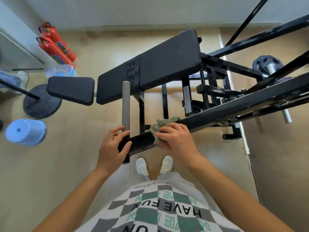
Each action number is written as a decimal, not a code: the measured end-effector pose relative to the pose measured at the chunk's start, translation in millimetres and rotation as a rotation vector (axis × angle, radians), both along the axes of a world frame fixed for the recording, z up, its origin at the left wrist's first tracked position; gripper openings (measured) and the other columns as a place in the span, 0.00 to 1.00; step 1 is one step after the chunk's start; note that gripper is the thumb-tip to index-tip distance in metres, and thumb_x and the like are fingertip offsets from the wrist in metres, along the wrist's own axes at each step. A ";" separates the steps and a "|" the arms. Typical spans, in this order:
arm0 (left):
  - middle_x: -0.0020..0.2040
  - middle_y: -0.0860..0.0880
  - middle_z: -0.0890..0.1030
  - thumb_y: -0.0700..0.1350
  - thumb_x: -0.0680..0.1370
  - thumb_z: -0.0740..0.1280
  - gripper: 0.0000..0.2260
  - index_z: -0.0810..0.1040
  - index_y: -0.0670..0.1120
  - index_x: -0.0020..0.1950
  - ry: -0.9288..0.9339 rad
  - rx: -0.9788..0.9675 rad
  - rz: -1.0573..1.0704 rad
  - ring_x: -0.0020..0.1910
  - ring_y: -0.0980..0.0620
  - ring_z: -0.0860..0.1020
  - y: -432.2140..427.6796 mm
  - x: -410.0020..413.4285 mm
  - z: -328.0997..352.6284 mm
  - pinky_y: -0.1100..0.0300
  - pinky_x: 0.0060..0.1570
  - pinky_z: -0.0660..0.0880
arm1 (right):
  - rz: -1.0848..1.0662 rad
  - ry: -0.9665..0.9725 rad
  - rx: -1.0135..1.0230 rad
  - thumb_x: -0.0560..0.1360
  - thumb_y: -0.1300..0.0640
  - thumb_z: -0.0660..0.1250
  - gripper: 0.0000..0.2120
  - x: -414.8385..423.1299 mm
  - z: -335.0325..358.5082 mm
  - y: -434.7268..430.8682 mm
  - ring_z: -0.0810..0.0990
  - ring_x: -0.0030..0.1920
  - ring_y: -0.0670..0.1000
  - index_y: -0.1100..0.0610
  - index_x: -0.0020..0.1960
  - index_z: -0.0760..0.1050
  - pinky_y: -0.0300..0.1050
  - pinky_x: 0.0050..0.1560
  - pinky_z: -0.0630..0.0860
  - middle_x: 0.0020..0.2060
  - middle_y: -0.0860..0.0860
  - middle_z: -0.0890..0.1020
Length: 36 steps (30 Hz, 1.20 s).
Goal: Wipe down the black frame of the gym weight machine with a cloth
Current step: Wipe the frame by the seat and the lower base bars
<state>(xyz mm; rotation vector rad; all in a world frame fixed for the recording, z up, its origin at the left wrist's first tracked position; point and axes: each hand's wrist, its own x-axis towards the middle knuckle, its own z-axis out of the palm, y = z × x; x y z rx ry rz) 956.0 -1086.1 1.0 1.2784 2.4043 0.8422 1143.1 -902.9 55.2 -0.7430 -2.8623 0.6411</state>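
Underfoot, a beige tiled floor (50, 173) runs back to a pale wall (133, 12). Two red fire extinguishers (56, 46) lean at the far left by the wall, with a clear plastic box (60, 71) with blue clips just in front of them. Nearer, on the left, a round black base (41, 102) carries a thin pole, and a pale blue tub (25, 132) sits beside it. The machine fills the middle and right. It has a small seat pad (71, 90) and a long back pad (150, 67), both black, set end to end with a narrow gap between them. At the far right, dark weight plates (265, 62) sit on a chrome sleeve.

The black frame (234, 106) crosses as a thick beam, slanting from the right edge down to the lower centre, above a pair of white shoes (153, 166). A grey handle tube (125, 104) points away from the beam's near end.

The left grip (113, 148) is wrapped round that near end at the foot of the grey tube, fingers curled over the top and thumb on the near side. The right grip (175, 139) lies just beside it on the beam. Its fingers are curved over a bunched grey-green cloth (160, 126) and press it onto the top of the frame. Part of the cloth spills out past the fingertips and under the palm.
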 end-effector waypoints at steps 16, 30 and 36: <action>0.63 0.50 0.77 0.57 0.78 0.67 0.22 0.78 0.48 0.68 -0.112 0.175 0.120 0.52 0.51 0.80 -6.9 6.8 -27.6 0.63 0.45 0.78 | 0.223 -0.355 -0.173 0.77 0.50 0.71 0.21 -64.7 -2.7 14.7 0.79 0.59 0.51 0.45 0.70 0.74 0.52 0.65 0.70 0.59 0.46 0.83; 0.62 0.46 0.78 0.55 0.80 0.62 0.21 0.78 0.45 0.68 -0.032 0.151 0.129 0.54 0.48 0.80 -4.8 13.9 -26.2 0.61 0.46 0.76 | -0.044 -0.063 0.155 0.73 0.53 0.76 0.11 -31.6 -16.2 -37.2 0.80 0.61 0.52 0.49 0.55 0.85 0.59 0.67 0.68 0.56 0.48 0.85; 0.62 0.45 0.78 0.54 0.80 0.62 0.21 0.78 0.45 0.68 0.025 0.140 0.114 0.55 0.46 0.78 -5.9 13.7 -26.3 0.52 0.48 0.78 | -0.044 -0.013 0.166 0.73 0.55 0.75 0.13 -29.7 -26.4 -53.7 0.78 0.65 0.51 0.47 0.57 0.84 0.60 0.68 0.65 0.60 0.46 0.83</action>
